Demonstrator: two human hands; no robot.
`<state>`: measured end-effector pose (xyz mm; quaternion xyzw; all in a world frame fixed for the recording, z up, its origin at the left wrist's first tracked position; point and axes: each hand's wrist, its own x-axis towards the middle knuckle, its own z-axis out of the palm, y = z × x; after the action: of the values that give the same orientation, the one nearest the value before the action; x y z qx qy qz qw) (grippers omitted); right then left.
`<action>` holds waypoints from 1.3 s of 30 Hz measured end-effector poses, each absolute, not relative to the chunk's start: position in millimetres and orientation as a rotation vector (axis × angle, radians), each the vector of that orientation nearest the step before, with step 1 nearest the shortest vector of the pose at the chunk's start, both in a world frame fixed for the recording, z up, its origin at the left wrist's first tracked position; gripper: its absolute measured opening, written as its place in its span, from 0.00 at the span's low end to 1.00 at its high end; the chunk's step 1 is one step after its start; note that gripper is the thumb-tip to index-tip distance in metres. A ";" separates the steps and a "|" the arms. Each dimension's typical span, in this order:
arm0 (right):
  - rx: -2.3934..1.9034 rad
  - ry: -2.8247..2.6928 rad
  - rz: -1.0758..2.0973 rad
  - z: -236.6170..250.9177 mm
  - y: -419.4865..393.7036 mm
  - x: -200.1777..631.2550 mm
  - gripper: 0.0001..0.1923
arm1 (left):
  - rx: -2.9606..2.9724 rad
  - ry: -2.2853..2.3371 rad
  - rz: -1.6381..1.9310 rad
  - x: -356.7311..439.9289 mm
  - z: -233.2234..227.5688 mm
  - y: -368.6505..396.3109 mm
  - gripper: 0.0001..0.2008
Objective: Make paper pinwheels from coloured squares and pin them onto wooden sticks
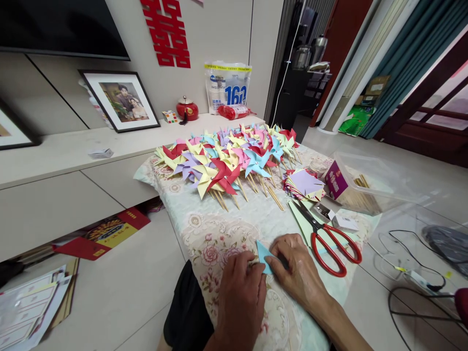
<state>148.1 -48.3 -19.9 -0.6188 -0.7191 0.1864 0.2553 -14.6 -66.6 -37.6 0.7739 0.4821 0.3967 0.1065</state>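
My left hand [241, 292] and my right hand [298, 270] press together on a small light-blue paper piece [262, 253] lying on the floral cloth [204, 234]. Both hands' fingers pinch its folded edges. Red-handled scissors [329, 239] lie just right of my right hand, blades pointing away from me. Farther off a heap of finished paper pinwheels [234, 156] on wooden sticks covers the cloth. A stack of cut coloured paper squares [305, 185] sits beside them.
A clear plastic box [365, 187] with wooden sticks and a purple packet stands at the right. Cables [409, 263] lie on the floor right. A low cabinet [73, 161] holds framed photos, a red pot and a bag. Papers and a red box lie on the floor left.
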 end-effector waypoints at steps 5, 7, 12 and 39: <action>-1.677 -1.966 0.466 -22.7 -48.2 149.1 0.06 | 2.313 1.413 1.173 -14.0 -39.4 -65.8 0.10; -1.664 -1.976 0.435 -24.9 -48.2 149.9 0.05 | 2.331 1.408 1.216 -13.5 -40.9 -65.2 0.09; -1.585 -2.018 0.231 -28.1 -52.8 148.1 0.07 | 2.430 1.369 1.270 -14.8 -45.9 -65.4 0.10; -1.258 -2.344 -0.256 -37.4 -92.3 159.6 0.21 | 2.986 1.100 0.969 -39.4 -55.1 -63.1 0.17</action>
<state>159.6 -92.3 -37.4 -0.4580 -0.8530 -0.0931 0.2325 -39.4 -63.1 -55.1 0.8938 0.3293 0.2900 -0.0923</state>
